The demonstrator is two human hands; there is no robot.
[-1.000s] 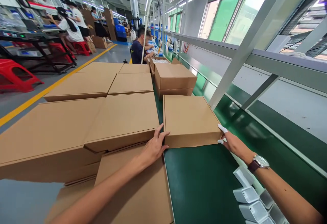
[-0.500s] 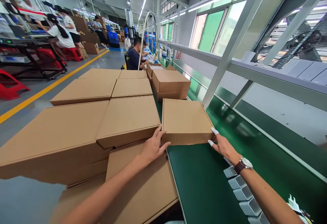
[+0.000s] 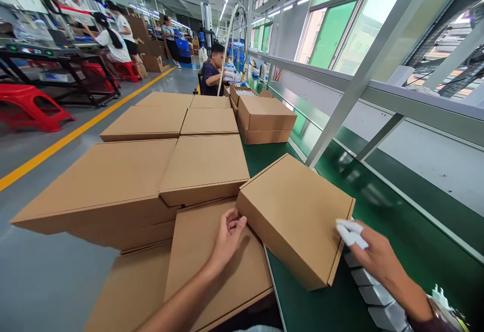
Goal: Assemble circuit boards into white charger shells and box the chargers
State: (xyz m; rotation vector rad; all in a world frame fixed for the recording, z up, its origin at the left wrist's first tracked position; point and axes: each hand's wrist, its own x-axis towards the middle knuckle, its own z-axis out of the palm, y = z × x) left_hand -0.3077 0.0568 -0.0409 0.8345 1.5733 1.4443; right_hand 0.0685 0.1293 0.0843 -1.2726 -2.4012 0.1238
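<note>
A closed brown cardboard box (image 3: 295,216) lies turned at an angle on the green work surface (image 3: 282,271). My left hand (image 3: 230,236) is by the box's left corner, its fingers curled; whether they touch the box or pinch anything is hard to tell. At the box's right edge is my right hand (image 3: 368,246), with white covers on its fingertips, the fingers bunched together over the edge. Whether they grip the box cannot be made out. Beside the surface on the left, more closed brown boxes (image 3: 206,163) stand in stacks.
Two stacked boxes (image 3: 266,117) stand farther along the surface. White-grey blocks (image 3: 374,291) line its right side, near a white plug (image 3: 438,294). A slanted metal post (image 3: 340,115) rises at the right. A seated person (image 3: 212,72) is ahead; red stools (image 3: 34,107) stand at left.
The near box has rotated and come closer, its far corner now pointing ahead. My right hand has moved right and nearer, its fingers drawn together. My left fingers have curled. The view has shifted left.
</note>
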